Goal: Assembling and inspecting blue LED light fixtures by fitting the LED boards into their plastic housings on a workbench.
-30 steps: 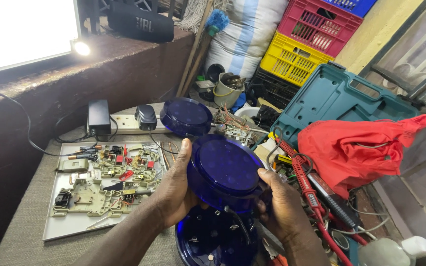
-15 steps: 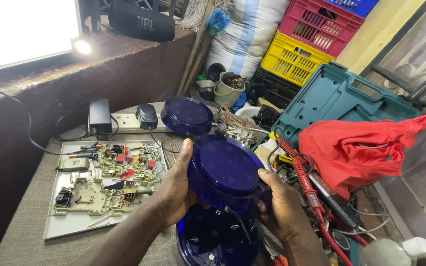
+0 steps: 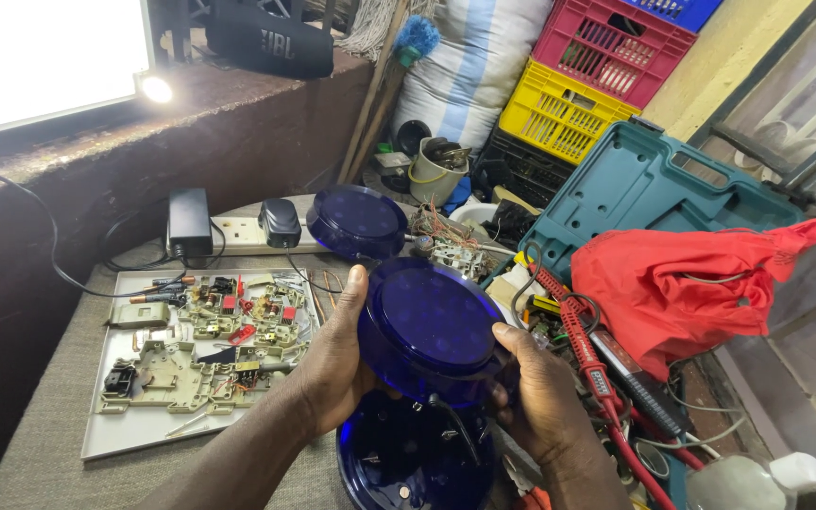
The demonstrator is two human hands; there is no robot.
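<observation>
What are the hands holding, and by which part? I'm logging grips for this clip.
Both hands hold a round blue translucent cover by its rim: left hand on the left edge, right hand on the right edge.

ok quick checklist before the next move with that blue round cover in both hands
1. Left hand grips the blue round cover at its left rim: ok.
2. Right hand holds its right rim: ok.
3. Black wire hanging under the cover, free or snagged: cannot tell.
4. Blue base sits directly below the cover: ok.
5. Second blue cover lies apart, behind the held one: ok.
6. Red probe leads lie close by the right hand, crowding that side: not ok.
</observation>
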